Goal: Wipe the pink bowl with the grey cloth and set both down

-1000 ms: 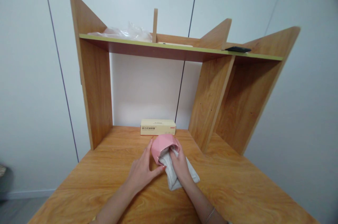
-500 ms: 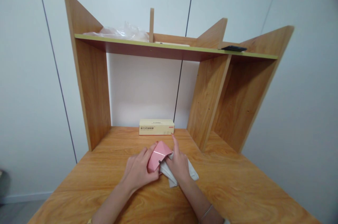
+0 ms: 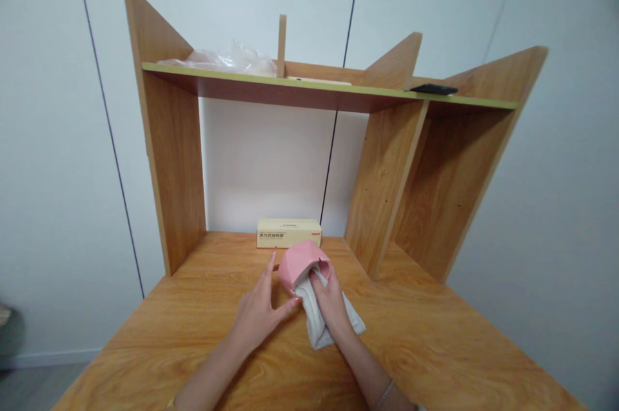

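A hollow pink faceted container (image 3: pixel 300 261) with a small notch in its rim is tilted, its opening facing me and to the right. My right hand (image 3: pixel 329 300) reaches into that opening, gripping a grey-white cloth (image 3: pixel 316 327) against the inner wall; some fingertips are hidden inside. The cloth's loose end hangs down below this hand. At the container's left side, my left hand (image 3: pixel 261 304) is open, thumb and fingers spread. Its thumb tip is close to the lower rim; whether it touches I cannot tell.
Behind the hands a cream box (image 3: pixel 289 233) with printed lettering stands on the wooden desk (image 3: pixel 193 333). A wooden shelf unit (image 3: pixel 391 191) rises at the back. On its upper board lie a clear plastic bag (image 3: pixel 232 59) and a dark flat object (image 3: pixel 434 89).
The pink container has turned so its opening faces me more, and it sits slightly higher. My left hand has loosened from it and spread its fingers. My right hand has closed more on the cloth.
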Available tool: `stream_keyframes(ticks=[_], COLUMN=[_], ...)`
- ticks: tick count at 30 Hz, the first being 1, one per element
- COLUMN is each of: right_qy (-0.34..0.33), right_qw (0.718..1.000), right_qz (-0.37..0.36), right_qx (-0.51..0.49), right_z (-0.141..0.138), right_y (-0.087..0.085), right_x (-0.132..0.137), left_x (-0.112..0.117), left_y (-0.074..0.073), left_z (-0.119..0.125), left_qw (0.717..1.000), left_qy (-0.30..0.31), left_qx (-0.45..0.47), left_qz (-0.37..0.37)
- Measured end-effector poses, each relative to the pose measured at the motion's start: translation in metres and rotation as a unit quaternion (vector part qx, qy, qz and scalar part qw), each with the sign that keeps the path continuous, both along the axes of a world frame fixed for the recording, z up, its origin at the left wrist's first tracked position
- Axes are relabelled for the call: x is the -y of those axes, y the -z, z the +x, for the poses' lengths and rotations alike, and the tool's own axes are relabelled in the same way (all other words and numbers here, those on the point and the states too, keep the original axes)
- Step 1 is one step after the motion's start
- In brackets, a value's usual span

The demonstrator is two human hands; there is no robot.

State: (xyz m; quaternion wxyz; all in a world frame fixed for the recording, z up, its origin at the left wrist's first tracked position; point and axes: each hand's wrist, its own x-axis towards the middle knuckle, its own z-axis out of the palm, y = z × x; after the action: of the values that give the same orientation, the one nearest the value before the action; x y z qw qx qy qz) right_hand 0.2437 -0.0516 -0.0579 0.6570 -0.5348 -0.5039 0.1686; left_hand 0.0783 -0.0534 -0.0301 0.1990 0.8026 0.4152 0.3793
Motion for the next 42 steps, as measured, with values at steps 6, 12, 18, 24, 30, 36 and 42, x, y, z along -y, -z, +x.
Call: stream_keyframes(ticks=[6,12,18,24,30,36,42], right_qy=[0.006,0.078,0.119,0.143,0.118,0.067,0.044], right_qw=[0.998,0.98,0.93,0.897,0.903,0.926,0.958], right_qz=[-0.049,-0.122,-0.172,-0.12,-0.109,-0.102,-0.09], right_qx=[0.034,0.135,0.302,0.4,0.399,0.358,0.269], right_z=[-0.008,-0.004,0.0,0.0,0.002,0.007,0.004], right_y=[0.001,-0.004,-0.009,-0.016,-0.017,-0.014,-0.011], right_x=[0.002,0.006,0.012,0.019,0.021,0.02,0.019], left_x=[0.001,0.007,0.006,0.007,0.012,0.009,0.002], left_y=[-0.001,-0.009,-0.009,-0.012,-0.015,-0.009,-0.004], left_z=[0.0,-0.001,-0.003,-0.005,-0.003,-0.003,-0.005], left_qw=[1.0,0.997,0.99,0.988,0.99,0.991,0.996], left_qy=[0.007,-0.045,-0.038,-0.026,-0.006,0.003,0.004], left_qx=[0.022,-0.068,-0.13,-0.143,-0.129,-0.109,-0.066], left_qz=[-0.006,-0.014,0.029,0.049,0.061,0.076,0.053])
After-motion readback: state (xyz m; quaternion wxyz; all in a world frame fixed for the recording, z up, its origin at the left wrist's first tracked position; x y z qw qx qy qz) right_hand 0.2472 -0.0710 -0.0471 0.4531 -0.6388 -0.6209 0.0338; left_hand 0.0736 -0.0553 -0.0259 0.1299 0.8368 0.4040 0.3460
